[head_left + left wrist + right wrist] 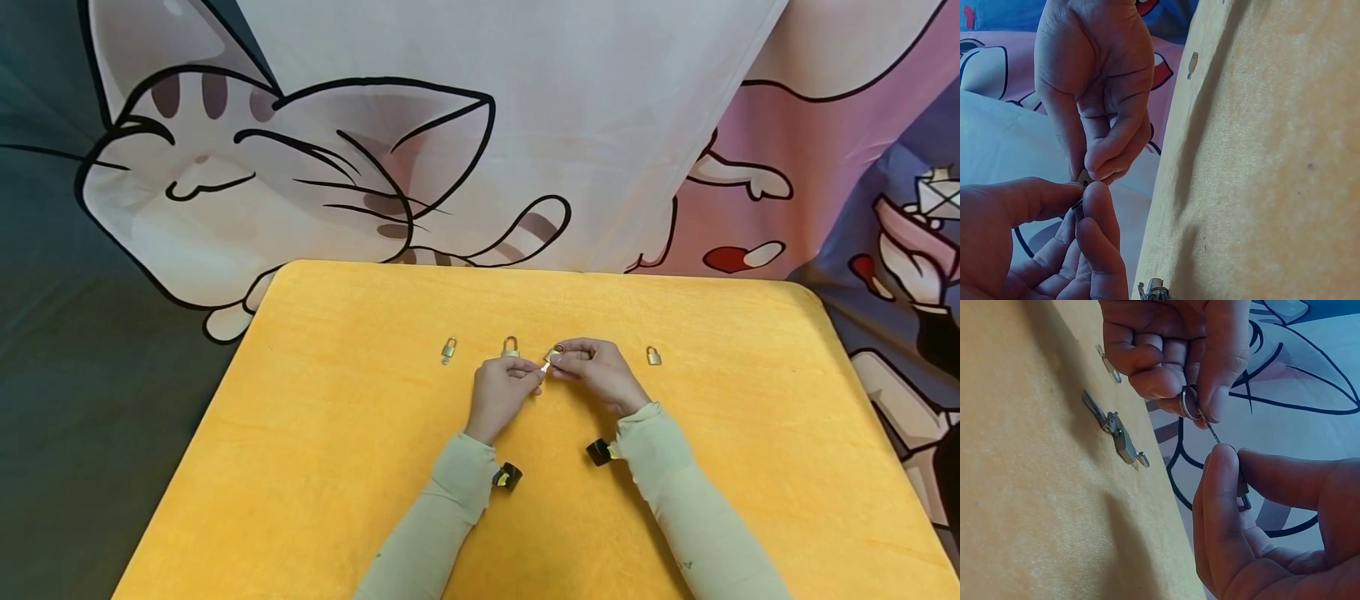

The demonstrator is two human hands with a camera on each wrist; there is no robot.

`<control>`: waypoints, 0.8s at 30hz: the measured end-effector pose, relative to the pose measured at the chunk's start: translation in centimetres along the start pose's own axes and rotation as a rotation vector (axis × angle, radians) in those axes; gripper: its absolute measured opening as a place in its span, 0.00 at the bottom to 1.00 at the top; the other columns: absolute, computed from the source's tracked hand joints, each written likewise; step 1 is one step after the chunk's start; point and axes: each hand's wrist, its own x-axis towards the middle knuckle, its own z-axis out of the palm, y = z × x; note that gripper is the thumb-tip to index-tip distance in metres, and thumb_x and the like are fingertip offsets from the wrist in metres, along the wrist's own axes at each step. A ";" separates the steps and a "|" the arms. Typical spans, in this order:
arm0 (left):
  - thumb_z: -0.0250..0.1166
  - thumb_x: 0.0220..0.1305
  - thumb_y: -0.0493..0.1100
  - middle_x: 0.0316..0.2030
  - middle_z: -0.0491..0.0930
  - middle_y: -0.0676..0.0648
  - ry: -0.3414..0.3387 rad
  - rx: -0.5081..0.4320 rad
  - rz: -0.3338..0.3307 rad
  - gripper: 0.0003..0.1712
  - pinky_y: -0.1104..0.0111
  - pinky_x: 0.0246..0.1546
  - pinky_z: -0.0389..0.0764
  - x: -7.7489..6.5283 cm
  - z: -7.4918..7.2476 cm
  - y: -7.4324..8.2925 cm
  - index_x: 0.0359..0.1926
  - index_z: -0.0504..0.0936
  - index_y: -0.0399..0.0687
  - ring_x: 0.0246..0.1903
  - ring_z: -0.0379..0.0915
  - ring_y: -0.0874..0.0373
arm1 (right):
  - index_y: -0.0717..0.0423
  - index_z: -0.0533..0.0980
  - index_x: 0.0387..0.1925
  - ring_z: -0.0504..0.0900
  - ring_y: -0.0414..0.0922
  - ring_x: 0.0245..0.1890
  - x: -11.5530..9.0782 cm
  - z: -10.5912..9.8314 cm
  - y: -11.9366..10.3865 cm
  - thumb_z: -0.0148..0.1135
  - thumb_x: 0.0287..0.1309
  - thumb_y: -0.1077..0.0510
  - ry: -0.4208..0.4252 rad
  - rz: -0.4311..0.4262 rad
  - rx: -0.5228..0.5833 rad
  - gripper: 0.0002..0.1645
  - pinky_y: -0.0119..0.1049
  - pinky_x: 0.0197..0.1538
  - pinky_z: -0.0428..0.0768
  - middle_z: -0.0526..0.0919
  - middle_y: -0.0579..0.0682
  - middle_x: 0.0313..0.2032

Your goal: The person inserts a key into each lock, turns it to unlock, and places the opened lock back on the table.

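My left hand [504, 393] pinches a small key [1211, 432] between thumb and forefinger, with a metal ring [1190, 403] at the key's head. Opposite it, my right hand [596, 373] grips a small brass padlock [553, 353] by its body, mostly covered by the fingers. The key's blade points at the padlock and its tip meets the fingertips there; whether it sits in the keyhole I cannot tell. Just behind the left hand, a larger padlock [511, 347] lies on the table, and the right wrist view shows keys [1094, 406] at its lower end.
Another padlock [448, 350] with a key at its lower end lies to the left. A further small padlock [654, 356] lies right of the right hand. Everything is on a yellow table [337, 433], with a cartoon-printed cloth [615, 150] hanging behind its far edge.
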 end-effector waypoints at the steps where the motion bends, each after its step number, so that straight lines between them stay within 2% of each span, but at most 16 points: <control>1: 0.73 0.61 0.41 0.21 0.84 0.54 0.001 0.000 0.000 0.05 0.71 0.24 0.77 0.0 0.0 0.0 0.33 0.89 0.42 0.22 0.84 0.57 | 0.79 0.70 0.57 0.88 0.45 0.39 0.0 0.0 0.0 0.63 0.66 0.66 -0.002 0.001 0.005 0.23 0.41 0.51 0.82 0.86 0.56 0.40; 17: 0.72 0.62 0.41 0.22 0.85 0.54 -0.002 -0.037 -0.028 0.06 0.70 0.27 0.78 -0.1 0.3 0.2 0.34 0.89 0.42 0.27 0.86 0.50 | 0.77 0.74 0.53 0.88 0.48 0.41 0.0 -0.1 0.2 0.63 0.66 0.66 0.000 0.005 -0.023 0.19 0.44 0.52 0.82 0.87 0.52 0.37; 20: 0.73 0.61 0.41 0.25 0.86 0.53 0.004 -0.049 -0.016 0.08 0.70 0.29 0.79 -0.1 0.3 0.2 0.37 0.89 0.40 0.28 0.86 0.54 | 0.77 0.74 0.53 0.88 0.45 0.40 0.0 -0.3 0.3 0.63 0.66 0.66 -0.001 -0.002 0.001 0.20 0.40 0.50 0.83 0.86 0.51 0.38; 24: 0.76 0.58 0.40 0.28 0.87 0.52 0.039 -0.034 0.034 0.09 0.70 0.32 0.82 -0.2 0.1 0.3 0.38 0.90 0.39 0.28 0.84 0.62 | 0.80 0.72 0.53 0.87 0.41 0.38 -0.1 -0.4 0.4 0.61 0.66 0.67 -0.011 -0.010 0.055 0.20 0.35 0.48 0.83 0.86 0.51 0.38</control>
